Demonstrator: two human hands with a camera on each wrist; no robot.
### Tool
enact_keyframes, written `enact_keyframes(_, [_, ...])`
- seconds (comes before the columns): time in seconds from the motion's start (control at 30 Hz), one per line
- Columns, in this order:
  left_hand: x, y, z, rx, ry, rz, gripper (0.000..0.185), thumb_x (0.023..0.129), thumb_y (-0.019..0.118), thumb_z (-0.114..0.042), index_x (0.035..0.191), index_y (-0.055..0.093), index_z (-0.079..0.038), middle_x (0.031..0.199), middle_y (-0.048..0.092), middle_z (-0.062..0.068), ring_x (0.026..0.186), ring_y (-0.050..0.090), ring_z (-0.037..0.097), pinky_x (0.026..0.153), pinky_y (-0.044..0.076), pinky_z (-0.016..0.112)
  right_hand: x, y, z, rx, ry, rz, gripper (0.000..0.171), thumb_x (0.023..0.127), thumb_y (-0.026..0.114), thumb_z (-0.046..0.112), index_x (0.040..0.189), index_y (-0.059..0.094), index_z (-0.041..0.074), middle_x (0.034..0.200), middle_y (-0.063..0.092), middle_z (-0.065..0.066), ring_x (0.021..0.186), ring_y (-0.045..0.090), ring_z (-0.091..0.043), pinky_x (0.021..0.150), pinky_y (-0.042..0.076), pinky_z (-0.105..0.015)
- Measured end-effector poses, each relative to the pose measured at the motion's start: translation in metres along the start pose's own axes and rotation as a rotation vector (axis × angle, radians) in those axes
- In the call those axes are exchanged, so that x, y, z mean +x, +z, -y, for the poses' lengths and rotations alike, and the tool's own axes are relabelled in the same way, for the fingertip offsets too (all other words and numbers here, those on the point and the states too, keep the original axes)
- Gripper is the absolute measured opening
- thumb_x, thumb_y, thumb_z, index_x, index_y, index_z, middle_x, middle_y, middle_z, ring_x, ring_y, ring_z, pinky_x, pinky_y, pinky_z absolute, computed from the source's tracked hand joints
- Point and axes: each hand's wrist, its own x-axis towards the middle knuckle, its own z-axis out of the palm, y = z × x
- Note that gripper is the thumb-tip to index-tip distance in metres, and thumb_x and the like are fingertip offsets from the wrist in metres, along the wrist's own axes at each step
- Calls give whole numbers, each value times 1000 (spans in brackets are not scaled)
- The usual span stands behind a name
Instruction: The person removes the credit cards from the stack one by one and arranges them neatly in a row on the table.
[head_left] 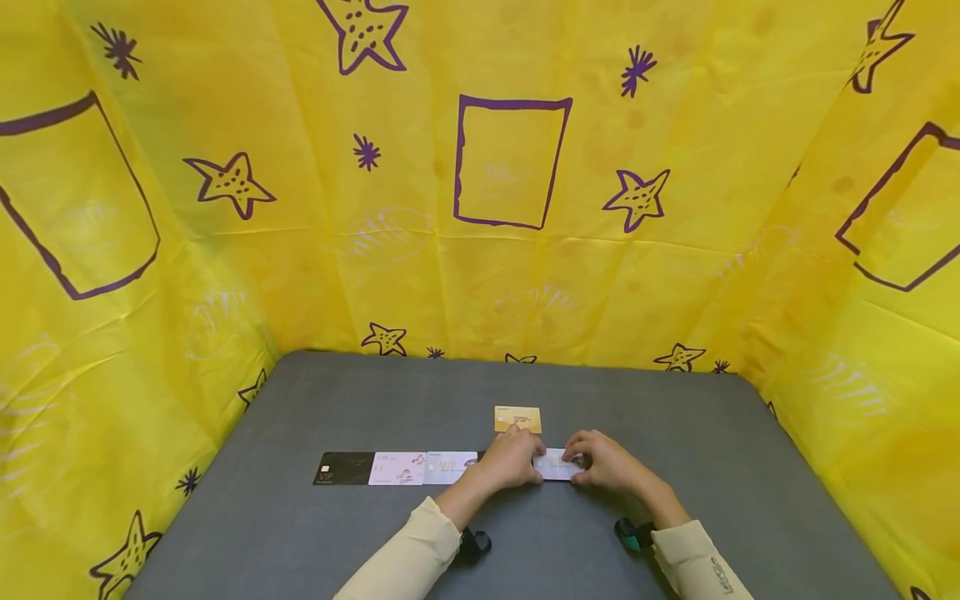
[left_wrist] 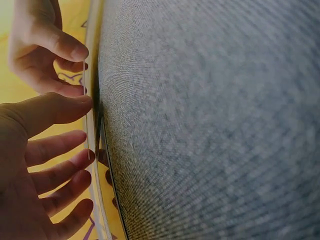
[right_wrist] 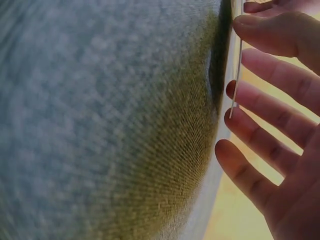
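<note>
Both hands hold a pale card marked VIP [head_left: 555, 467] between them, right of a row of cards on the table. My left hand [head_left: 510, 460] pinches its left end, and my right hand [head_left: 609, 462] pinches its right end. From the right wrist, the card [right_wrist: 238, 70] appears edge-on between thumb and fingers, above the tabletop. Left of my left hand lie a black card [head_left: 343, 468], a white card with pink marks [head_left: 397, 469] and a pale blue VIP card [head_left: 442, 468]. A dark card [head_left: 483, 456] is mostly hidden by that hand. Just beyond its fingers lies a gold card [head_left: 517, 414].
A grey cloth-like tabletop [head_left: 300, 542] lies under everything. Yellow curtains [head_left: 420, 275] with purple starfish drawings enclose its back and sides. Dark straps [head_left: 474, 543] show at both wrists, below light sleeves.
</note>
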Motion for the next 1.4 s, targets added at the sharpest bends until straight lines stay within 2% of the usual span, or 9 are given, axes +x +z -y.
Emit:
enact_keyframes(0.2, [0,2,-1,32,-3,9,36,69,85,-30,101,76,-17,98,68,-2,90,53,14,72,40,27,1,2,1,-40,11,10,21,70,81,10,90,74,11,101,66,-3,91,56,-20,78,46,-32])
enact_keyframes(0.43, [-1,3,2,75,-1,24,35,69,85,-32,101,75,-19,101,65,-2,96,53,16,75,41,29,2,3,4,-56,-14,17,21,70,82,9,89,74,10,99,65,-2,88,56,-19,77,47,-33])
enact_keyframes(0.63, [-2,1,6,59,0,62,36,69,85,-31,102,74,-20,103,64,-2,95,52,16,76,42,30,2,3,6,-64,19,49,20,71,83,11,90,75,11,99,64,-1,89,55,-18,79,47,-34])
enact_keyframes(1.07, [-1,-1,12,49,20,82,34,71,84,-28,101,74,-20,103,64,-1,92,52,16,76,42,30,5,4,13,-87,46,70,17,73,82,10,89,76,10,100,64,-1,90,56,-18,81,49,-36])
enact_keyframes(1.23, [-1,-1,12,51,24,75,34,68,85,-28,100,74,-20,103,64,-2,93,53,16,76,43,29,6,3,13,-58,70,78,18,73,82,11,90,75,10,102,64,0,91,55,-18,81,48,-36])
enact_keyframes(1.4, [0,-2,16,22,44,82,36,68,85,-29,101,73,-20,103,64,-1,95,54,17,79,44,30,9,-1,10,28,64,84,19,77,79,13,95,73,9,103,64,-1,93,59,-20,79,50,-34])
